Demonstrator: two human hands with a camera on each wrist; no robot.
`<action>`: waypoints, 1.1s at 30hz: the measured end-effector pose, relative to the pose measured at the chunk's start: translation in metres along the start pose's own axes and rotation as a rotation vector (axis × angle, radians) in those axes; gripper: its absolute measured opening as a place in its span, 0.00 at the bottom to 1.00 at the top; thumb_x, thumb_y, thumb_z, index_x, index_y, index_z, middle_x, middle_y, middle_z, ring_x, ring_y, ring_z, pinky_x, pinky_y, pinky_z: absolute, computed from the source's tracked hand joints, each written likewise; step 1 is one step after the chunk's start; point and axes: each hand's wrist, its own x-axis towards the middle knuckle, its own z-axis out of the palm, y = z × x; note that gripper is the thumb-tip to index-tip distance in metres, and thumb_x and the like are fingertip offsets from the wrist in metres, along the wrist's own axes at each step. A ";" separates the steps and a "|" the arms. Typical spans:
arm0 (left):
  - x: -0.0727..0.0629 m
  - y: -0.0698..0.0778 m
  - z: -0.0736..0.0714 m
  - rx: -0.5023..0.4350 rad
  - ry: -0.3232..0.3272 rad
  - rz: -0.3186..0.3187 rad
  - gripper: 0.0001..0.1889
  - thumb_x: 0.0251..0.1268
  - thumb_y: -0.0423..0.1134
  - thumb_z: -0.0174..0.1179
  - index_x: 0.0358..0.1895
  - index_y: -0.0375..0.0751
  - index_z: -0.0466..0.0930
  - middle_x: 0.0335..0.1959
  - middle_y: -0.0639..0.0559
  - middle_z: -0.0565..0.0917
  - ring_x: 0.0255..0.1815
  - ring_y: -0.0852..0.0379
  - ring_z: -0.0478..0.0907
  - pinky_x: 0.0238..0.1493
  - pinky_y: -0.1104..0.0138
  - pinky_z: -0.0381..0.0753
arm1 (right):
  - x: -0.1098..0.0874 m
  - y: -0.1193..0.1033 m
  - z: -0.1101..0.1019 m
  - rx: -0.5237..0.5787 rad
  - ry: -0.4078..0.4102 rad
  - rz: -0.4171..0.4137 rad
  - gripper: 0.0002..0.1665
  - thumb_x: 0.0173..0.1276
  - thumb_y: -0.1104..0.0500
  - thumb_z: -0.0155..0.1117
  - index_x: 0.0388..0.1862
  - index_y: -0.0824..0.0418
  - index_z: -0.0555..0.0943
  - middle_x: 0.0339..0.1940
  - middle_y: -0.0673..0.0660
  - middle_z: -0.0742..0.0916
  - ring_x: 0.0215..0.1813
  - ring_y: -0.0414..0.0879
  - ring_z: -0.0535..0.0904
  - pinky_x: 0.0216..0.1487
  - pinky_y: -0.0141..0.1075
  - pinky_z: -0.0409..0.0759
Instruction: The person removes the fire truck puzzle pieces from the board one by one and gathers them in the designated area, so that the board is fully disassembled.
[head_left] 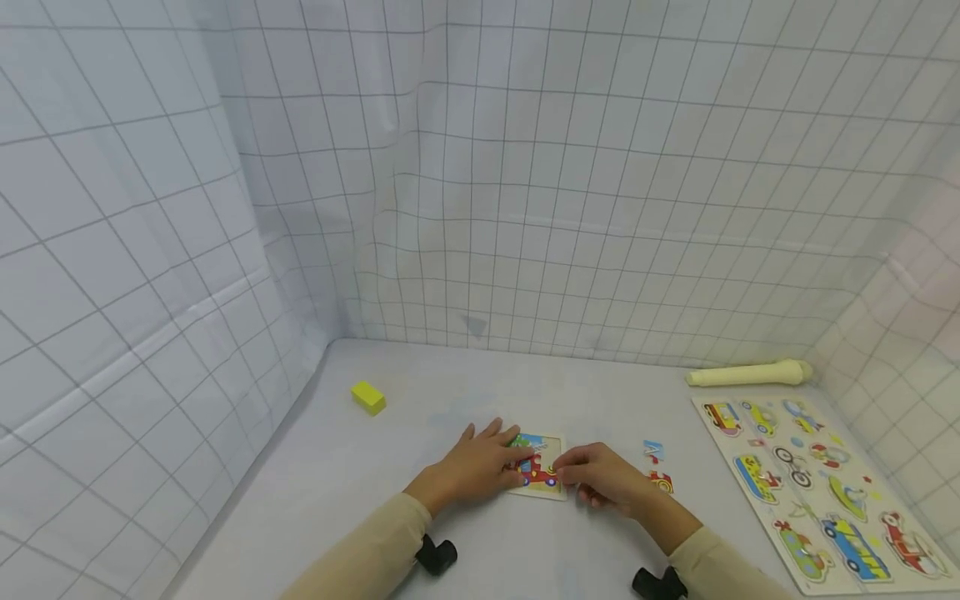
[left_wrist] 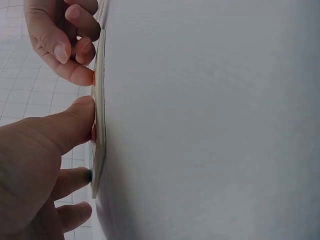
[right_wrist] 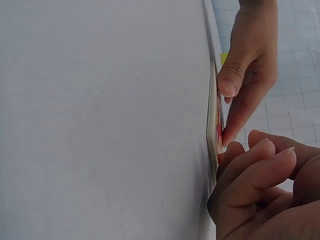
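Note:
A small wooden jigsaw puzzle lies on the table between both hands, with a red train picture partly filling its pale frame. My left hand rests over its left side, fingers spread, fingertips on the picture. At the right edge is my right hand, its index fingertip touching the board and the other fingers loosely bent; in the right wrist view those bent fingers hide part of the board. Two loose jigsaw pieces, one blue and one red and yellow, lie just beyond the right hand.
A yellow block stands at the left. Toward the right lie a large vehicle picture board and, behind it, a pale yellow microphone-shaped stick. White gridded curtains enclose the table's back and sides.

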 end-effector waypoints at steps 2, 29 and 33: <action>0.000 0.001 0.000 0.004 -0.002 -0.010 0.27 0.75 0.62 0.54 0.74 0.68 0.71 0.79 0.50 0.65 0.81 0.38 0.55 0.72 0.32 0.55 | 0.000 -0.001 0.002 -0.028 0.001 -0.001 0.17 0.69 0.59 0.67 0.53 0.67 0.84 0.29 0.53 0.82 0.20 0.38 0.70 0.19 0.28 0.68; 0.002 0.006 -0.003 -0.006 -0.029 -0.061 0.27 0.72 0.61 0.59 0.72 0.68 0.73 0.78 0.49 0.67 0.80 0.34 0.57 0.71 0.33 0.58 | 0.009 0.004 0.005 -0.043 0.046 -0.082 0.09 0.68 0.64 0.68 0.43 0.68 0.81 0.26 0.53 0.82 0.20 0.40 0.71 0.19 0.31 0.67; 0.001 0.007 -0.004 -0.016 -0.026 -0.056 0.27 0.71 0.61 0.59 0.72 0.68 0.74 0.78 0.49 0.67 0.80 0.34 0.56 0.71 0.32 0.57 | 0.000 0.007 -0.001 -0.017 0.068 -0.053 0.11 0.67 0.62 0.69 0.43 0.68 0.81 0.29 0.53 0.82 0.20 0.40 0.70 0.20 0.31 0.67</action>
